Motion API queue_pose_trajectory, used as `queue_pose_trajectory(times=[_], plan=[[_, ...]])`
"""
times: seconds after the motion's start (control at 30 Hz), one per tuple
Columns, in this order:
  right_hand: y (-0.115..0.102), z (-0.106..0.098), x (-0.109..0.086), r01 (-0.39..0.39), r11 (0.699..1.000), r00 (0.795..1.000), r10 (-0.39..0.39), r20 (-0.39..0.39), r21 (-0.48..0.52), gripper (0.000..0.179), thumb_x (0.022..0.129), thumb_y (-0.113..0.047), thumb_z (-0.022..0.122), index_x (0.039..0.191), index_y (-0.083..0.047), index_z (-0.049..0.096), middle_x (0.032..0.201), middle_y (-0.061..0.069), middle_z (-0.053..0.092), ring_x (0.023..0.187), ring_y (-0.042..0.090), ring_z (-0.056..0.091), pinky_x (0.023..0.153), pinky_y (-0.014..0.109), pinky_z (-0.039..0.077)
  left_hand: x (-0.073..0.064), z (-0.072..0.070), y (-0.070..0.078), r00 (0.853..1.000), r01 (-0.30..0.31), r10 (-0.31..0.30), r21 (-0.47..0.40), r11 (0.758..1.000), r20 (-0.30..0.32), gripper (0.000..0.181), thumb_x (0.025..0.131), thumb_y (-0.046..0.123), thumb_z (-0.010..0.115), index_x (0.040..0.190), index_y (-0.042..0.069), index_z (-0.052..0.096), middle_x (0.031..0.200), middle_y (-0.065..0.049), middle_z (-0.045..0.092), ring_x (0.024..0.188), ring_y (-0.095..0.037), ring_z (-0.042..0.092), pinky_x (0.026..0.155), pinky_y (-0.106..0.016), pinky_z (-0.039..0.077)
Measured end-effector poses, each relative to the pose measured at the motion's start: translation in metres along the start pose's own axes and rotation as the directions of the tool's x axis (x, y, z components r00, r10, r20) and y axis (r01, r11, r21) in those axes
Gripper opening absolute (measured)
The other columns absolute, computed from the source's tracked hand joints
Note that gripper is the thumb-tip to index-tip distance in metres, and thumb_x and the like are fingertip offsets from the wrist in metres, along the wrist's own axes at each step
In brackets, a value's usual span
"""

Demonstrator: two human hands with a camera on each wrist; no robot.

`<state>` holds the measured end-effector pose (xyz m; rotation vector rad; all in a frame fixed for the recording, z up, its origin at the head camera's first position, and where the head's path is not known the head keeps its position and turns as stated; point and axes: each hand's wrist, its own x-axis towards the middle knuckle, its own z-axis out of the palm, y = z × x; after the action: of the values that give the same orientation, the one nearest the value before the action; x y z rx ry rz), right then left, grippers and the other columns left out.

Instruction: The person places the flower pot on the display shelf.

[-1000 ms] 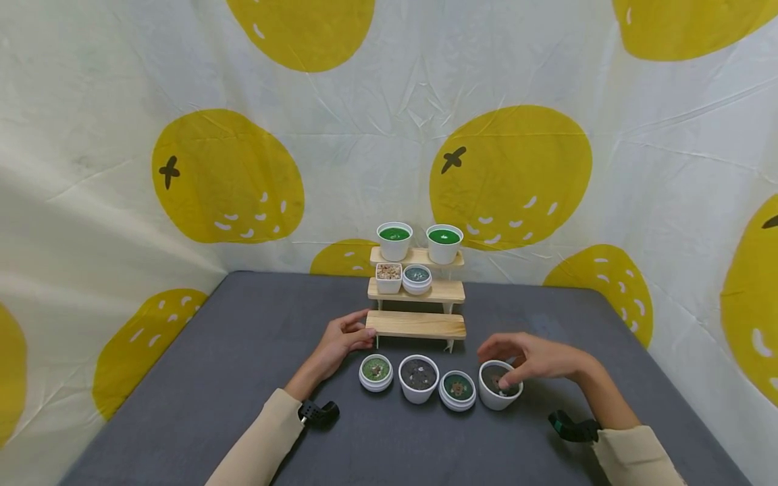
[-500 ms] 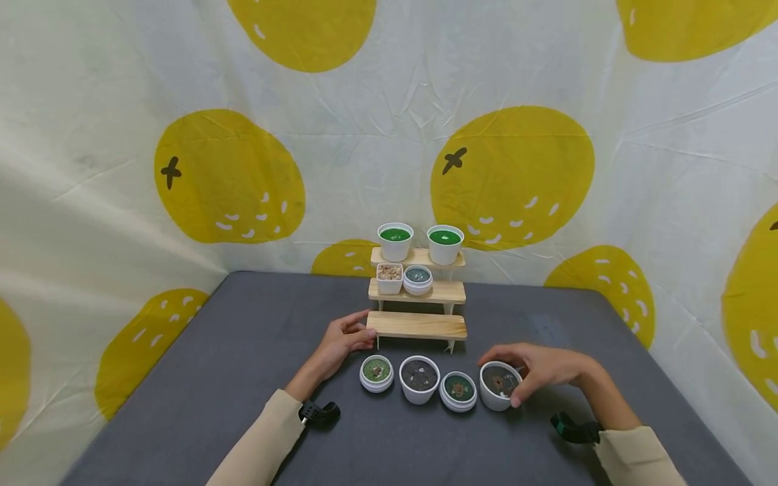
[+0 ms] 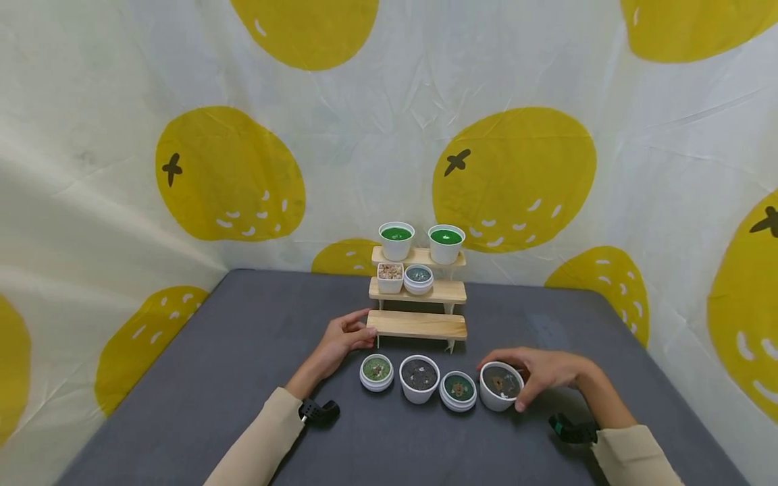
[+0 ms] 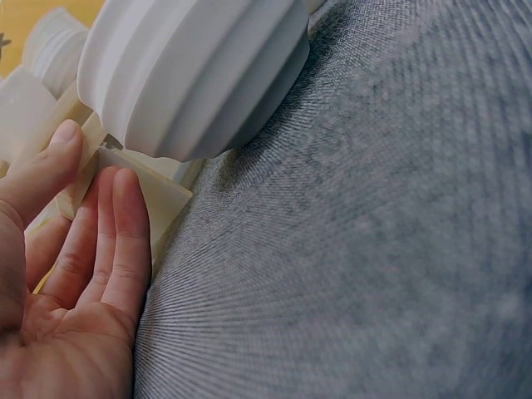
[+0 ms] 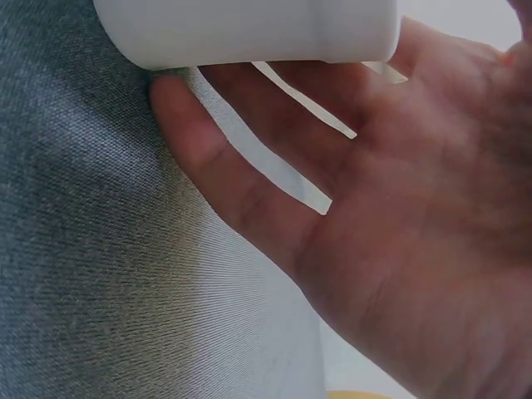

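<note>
Eight small white pots (image 3: 396,250) accompany one three-tier pale wooden stand (image 3: 419,325): two tall green-filled cups (image 3: 446,254) on its top step, one square pot of tan bits (image 3: 390,285) and one ribbed blue-grey-filled pot (image 3: 418,286) on its middle step, four on its near side: two ribbed green-filled pots (image 3: 458,402), one tall dark-grey-filled cup (image 3: 419,395), one tall brown-filled cup (image 3: 496,401). That brown-filled cup, near the stand's front right, sits between thumb and fingers of the right hand (image 3: 543,371), parted to its width and curved round it; whether it is raised, I cannot tell. The left hand (image 3: 340,343) grips the stand's lowest step at its left end, fingers bent. Dark grey cloth (image 3: 273,317) lies beneath the stand; white fabric (image 3: 365,155) with yellow fruit shapes hangs behind.
</note>
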<state>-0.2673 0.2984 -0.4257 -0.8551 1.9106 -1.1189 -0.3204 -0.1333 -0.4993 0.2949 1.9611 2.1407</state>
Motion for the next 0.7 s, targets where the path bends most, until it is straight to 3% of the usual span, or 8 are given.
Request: queue_pose_trajectory(times=[0.27,0.47,0.7], plan=[[-0.001,-0.002,0.001,0.002,1.000,0.999,-0.003,-0.045,-0.028,0.072,0.082,-0.004,0.083,0.146,0.000,0.050,0.140,0.021,0.057,0.120,0.015,0.059,0.100,0.022,0.047,-0.003,0.000,0.001,0.999,-0.028,0.029,-0.029,0.999,0.018,0.066,0.096,0.008,0.074,0.155,0.005,0.045,0.097,-0.003,0.074,0.089,-0.013,0.073,0.082,-0.029,0.064],[0.004,-0.004,-0.004,0.049,0.998,0.999,-0.049,0.019,0.038,0.085,0.083,0.000,0.081,0.155,0.004,0.036,0.154,0.030,0.043,0.132,0.014,0.053,0.107,0.020,0.045,-0.002,0.001,0.001,0.999,-0.029,0.030,-0.023,0.999,0.024,0.067,0.095,0.009,0.075,0.155,0.006,0.046,0.097,-0.003,0.074,0.088,-0.013,0.073,0.081,-0.029,0.064],[0.010,-0.003,-0.003,0.083,0.989,0.994,-0.090,0.053,0.119,0.087,0.085,0.004,0.077,0.158,0.005,0.030,0.157,0.035,0.035,0.136,0.021,0.052,0.109,0.024,0.047,-0.001,0.001,-0.002,1.000,-0.018,0.018,-0.025,1.000,0.005,0.067,0.094,0.007,0.076,0.154,0.007,0.047,0.097,-0.004,0.074,0.086,-0.014,0.073,0.080,-0.029,0.064]])
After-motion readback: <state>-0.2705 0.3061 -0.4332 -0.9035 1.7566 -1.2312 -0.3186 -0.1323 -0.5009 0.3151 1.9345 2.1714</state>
